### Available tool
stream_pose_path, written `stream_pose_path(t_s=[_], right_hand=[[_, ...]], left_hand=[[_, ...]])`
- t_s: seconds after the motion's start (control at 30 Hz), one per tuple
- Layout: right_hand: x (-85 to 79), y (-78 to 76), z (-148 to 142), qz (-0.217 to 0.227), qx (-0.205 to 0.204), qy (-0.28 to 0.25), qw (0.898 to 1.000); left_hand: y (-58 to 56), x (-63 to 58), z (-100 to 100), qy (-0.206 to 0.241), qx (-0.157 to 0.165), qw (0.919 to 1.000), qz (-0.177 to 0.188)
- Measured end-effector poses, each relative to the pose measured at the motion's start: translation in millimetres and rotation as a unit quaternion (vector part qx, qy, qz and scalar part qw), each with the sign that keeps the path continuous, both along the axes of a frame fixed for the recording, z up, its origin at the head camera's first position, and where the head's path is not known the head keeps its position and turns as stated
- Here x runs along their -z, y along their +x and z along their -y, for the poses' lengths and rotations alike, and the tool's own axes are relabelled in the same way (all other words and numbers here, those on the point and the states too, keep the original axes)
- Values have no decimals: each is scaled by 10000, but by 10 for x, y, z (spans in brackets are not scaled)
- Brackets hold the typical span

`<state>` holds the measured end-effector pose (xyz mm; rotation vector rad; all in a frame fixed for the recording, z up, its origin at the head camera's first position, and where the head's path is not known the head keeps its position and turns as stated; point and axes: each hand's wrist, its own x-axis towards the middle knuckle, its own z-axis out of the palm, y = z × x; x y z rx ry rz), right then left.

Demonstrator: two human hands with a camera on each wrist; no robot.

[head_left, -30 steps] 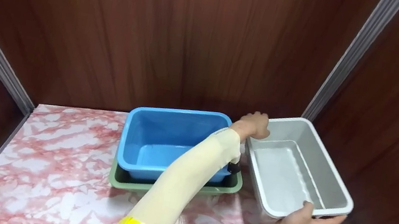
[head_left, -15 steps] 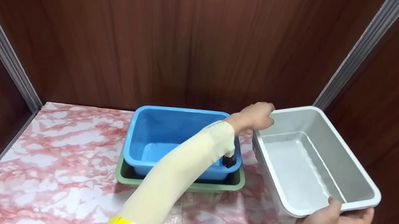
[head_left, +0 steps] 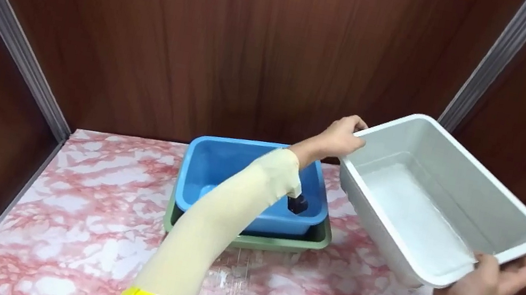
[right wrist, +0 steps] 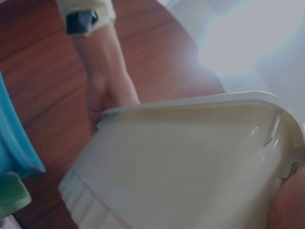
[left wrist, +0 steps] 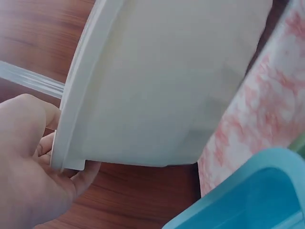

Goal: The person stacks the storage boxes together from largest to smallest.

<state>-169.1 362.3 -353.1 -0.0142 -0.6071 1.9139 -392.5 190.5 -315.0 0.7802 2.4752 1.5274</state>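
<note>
A light grey plastic bin is held in the air at the right, tilted so its inside faces the head camera. At its far left corner my left hand grips the rim; the left wrist view shows that hand with its fingers under the lip. My right hand grips the near right rim, thumb inside and fingers beneath. Below the left forearm, a blue bin sits inside a green bin, partly hidden by the sleeve.
The bins stand on a pink and white marbled tabletop. Dark wooden panels close off the back and both sides, joined by metal corner strips. The grey bin hangs near the right panel.
Both hands have lifted the grey bin up and to the right, tilting it further. The nested blue and green bins appear slightly shifted in view as the camera turned.
</note>
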Motion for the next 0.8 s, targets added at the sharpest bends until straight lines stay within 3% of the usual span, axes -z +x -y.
stream_pose_path(t_s=[0.17,0.37,0.63,0.8], right_hand=[[-171,67,-90,150,-286,-396,9987],[-297,37,-129,235,-410,-316,9984],[-384,-72,-179,748,-1008,680,9898],[-391,-126,-195,1010,-1670,1908,9620]], left_hand=[[74,-82,51,582,57,9954,761],[129,-197,175,685,-64,9940,851],[196,-327,407,735,-121,9912,1095],[250,-388,592,1066,-289,9888,1001]])
